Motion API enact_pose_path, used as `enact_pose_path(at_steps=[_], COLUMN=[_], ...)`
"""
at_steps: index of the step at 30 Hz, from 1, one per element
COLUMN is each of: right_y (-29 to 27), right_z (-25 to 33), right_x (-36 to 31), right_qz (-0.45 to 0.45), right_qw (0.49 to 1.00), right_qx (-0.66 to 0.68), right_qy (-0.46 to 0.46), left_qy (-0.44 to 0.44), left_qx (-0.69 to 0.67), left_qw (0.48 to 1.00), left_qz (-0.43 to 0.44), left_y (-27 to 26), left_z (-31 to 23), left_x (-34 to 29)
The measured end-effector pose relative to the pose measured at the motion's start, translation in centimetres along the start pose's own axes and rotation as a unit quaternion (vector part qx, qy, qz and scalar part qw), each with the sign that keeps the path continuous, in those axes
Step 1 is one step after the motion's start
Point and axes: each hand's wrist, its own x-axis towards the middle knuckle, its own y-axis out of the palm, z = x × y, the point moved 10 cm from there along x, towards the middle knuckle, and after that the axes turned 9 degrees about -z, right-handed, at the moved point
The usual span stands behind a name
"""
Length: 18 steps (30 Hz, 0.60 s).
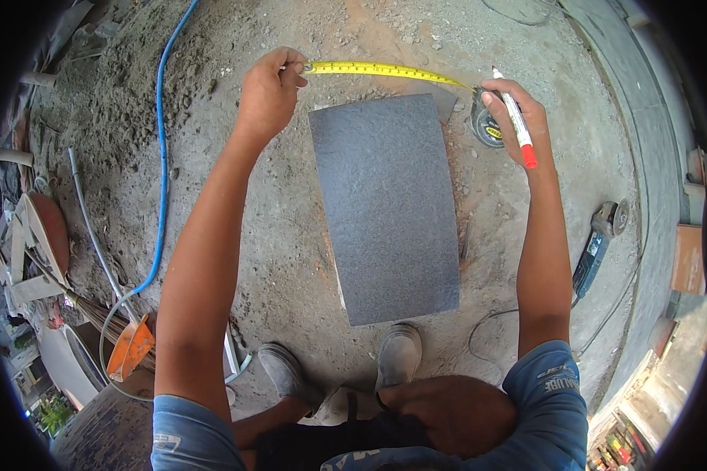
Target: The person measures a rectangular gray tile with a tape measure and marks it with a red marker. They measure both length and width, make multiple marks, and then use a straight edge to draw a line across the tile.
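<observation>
We keep the yellow tape blade taut and square along the far edge of the dark stone slab, at 12 o'clock from our shoes. The left hand pinches the blade's end at 11 o'clock — arm extended. The right hand, at 1 o'clock, closes on the tape case and a red-capped marker.

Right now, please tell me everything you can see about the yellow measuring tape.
The measuring tape is a yellow blade with dark markings, pulled out from a round dark case. It hangs taut, just past the far short edge of the grey stone slab. The left hand pinches its free end; the right hand grips the case together with a red-capped marker.
</observation>
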Motion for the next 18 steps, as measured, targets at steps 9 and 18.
enact_pose_path(at_steps=[9, 18], right_y=[0.6, -1.8], right_z=[4.8, 9.3], right_x=[-14.6, -18.7], right_qz=[0.150, 0.108], right_qw=[0.973, 0.992], right_qx=[0.121, 0.051], right_qy=[0.123, 0.048], left_qy=[-0.087, 0.164], left_qx=[-0.228, -0.073], left_qw=[0.966, 0.984], left_qz=[0.082, 0.012], left_y=[-1.8, -7.9], left_z=[-3.8, -18.2], left_x=[-11.0, -16.9])
